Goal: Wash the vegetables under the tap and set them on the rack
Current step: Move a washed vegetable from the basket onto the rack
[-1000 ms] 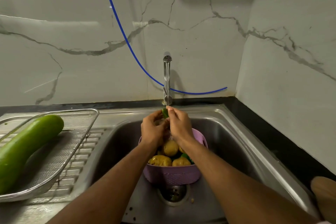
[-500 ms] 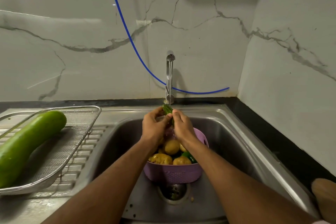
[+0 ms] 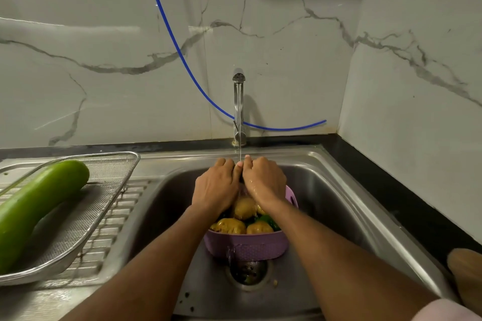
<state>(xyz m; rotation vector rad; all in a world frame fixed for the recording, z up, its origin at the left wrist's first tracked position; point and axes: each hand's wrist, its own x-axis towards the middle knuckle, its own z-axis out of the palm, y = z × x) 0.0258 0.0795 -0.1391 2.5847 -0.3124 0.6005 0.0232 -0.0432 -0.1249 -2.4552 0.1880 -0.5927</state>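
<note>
Steel sink (image 3: pixel 326 190): holds the lilac basket under the running tap (image 3: pixel 238 101); washing is under way here.
Rack (image 3: pixel 109 190): sits on the draining board left of the basin, well apart from the hands.
Green gourd (image 3: pixel 39 200): lies in the rack, so by my judgement one vegetable is done.
Lilac basket (image 3: pixel 247 245): over the drain, with several potatoes (image 3: pixel 230 225) and something green (image 3: pixel 268 220) waiting.
Left hand (image 3: pixel 215 187): curled, fingertips meeting the right's under the stream.
Right hand (image 3: pixel 264 181): curled and wet; whether the two hands pinch something small I cannot tell.
Left to do: most of the basket, by the look of it.
</note>
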